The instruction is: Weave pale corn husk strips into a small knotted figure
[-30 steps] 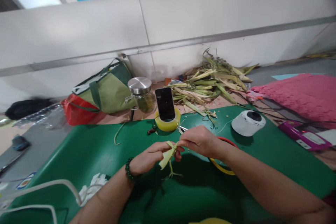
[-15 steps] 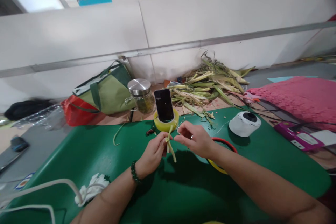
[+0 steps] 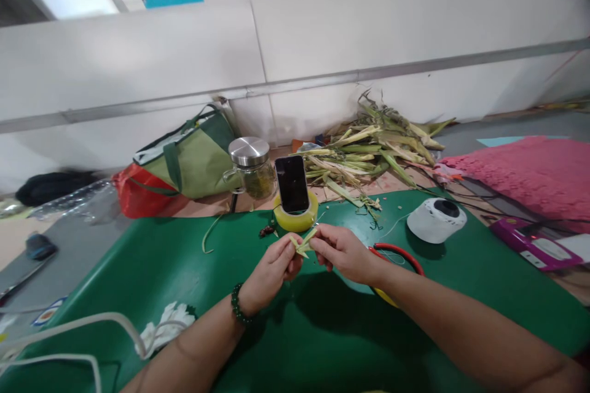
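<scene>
Between my hands is a small knotted piece of pale green leaf strips (image 3: 302,247), held just above the green mat. My left hand (image 3: 278,261), with a dark beaded bracelet (image 3: 238,304) at its wrist, pinches the piece from the left. From the right, my right hand (image 3: 340,250) is closed on one of its strips, thumb against fingers. Right behind them a dark-screened phone (image 3: 292,183) leans upright in a yellow roll of tape (image 3: 297,221). Red-and-yellow-handled pliers (image 3: 400,254) lie partly hidden by my right forearm.
A heap of leaves and husks (image 3: 369,147) lies against the wall. Left of it stand a lidded glass jar (image 3: 255,178) and a green bag (image 3: 198,159). A white spool-like object (image 3: 436,221), crumpled tissue (image 3: 163,326) and a pale cable (image 3: 106,317) are on the green mat (image 3: 322,344).
My right hand, loosely apart from the leaf piece before, has closed on one of its strips. The strip that hung downward now points up to the right. The view has shifted slightly.
</scene>
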